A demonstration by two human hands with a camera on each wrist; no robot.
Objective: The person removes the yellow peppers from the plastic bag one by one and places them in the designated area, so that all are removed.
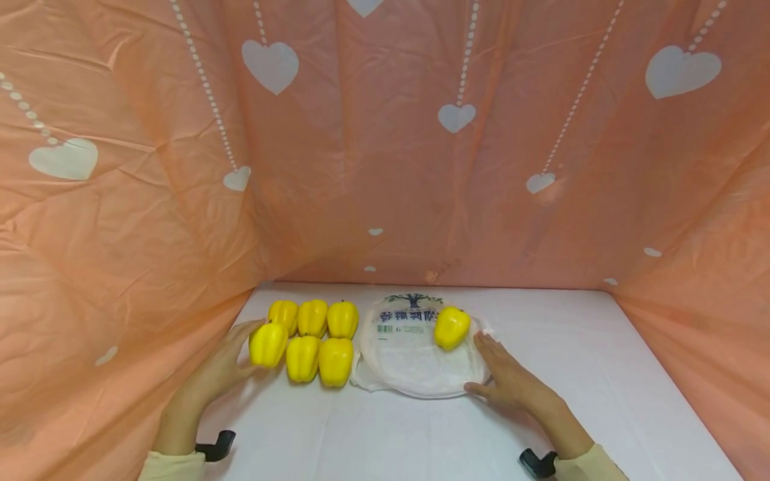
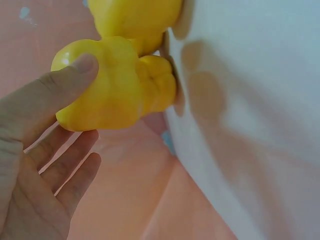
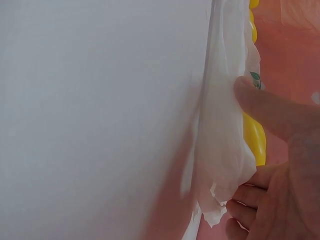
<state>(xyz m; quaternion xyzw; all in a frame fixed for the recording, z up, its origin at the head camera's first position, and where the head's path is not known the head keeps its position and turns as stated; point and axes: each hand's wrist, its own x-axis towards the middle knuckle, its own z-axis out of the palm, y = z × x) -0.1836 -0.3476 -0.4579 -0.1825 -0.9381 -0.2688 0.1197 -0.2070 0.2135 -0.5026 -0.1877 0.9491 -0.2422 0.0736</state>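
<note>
My left hand (image 1: pixel 231 357) grips a yellow bell pepper (image 2: pixel 107 95) between thumb and fingers, at the left end of a group. In the left wrist view that pepper stands out from the white tabletop, overlapping another pepper (image 2: pixel 159 82). A white plastic bag (image 1: pixel 397 364) with a printed tree and lettering lies spread in a round shape at the middle. One yellow bell pepper (image 1: pixel 452 328) sits on its right part. My right hand (image 1: pixel 511 377) touches the bag's right edge with thumb and fingers spread, the thumb against its side in the right wrist view.
Several more yellow bell peppers (image 1: pixel 313 317) stand in two rows left of the bag. An orange curtain (image 1: pixel 385 167) with white hearts hangs behind the white table (image 1: pixel 577 354) and along both sides. Each wrist wears a black mount (image 1: pixel 216 446).
</note>
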